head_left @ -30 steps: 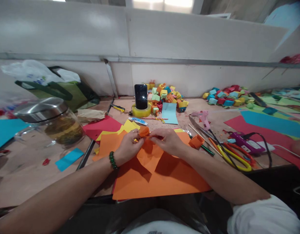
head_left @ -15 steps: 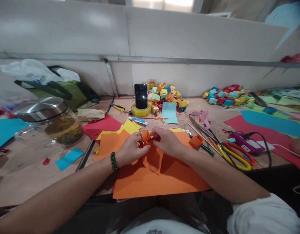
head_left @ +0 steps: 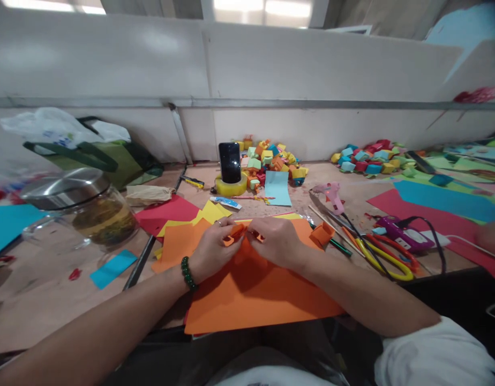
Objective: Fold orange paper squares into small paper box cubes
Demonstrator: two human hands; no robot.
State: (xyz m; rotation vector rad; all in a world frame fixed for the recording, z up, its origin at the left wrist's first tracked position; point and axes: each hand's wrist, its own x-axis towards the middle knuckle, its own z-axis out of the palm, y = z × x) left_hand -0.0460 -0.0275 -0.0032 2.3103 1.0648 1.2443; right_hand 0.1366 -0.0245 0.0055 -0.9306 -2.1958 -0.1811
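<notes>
Two hands pinch a small orange paper piece over an orange sheet.

The left hand (head_left: 213,247) and right hand (head_left: 276,241) meet fingertip to fingertip above the orange sheet (head_left: 255,295), both closed on a small folded orange piece (head_left: 237,234) (how it is folded is too small to tell). A green bead bracelet (head_left: 188,273) circles the left wrist. Just right of the right hand sits an orange paper cube (head_left: 323,234); beyond it lie scissors (head_left: 386,259) and a pink glue gun (head_left: 331,194). A phone (head_left: 230,162) stands in a yellow tape roll (head_left: 230,186), with a pile of paper cubes (head_left: 271,159) behind. A glass jar (head_left: 87,210) stands at left.
</notes>
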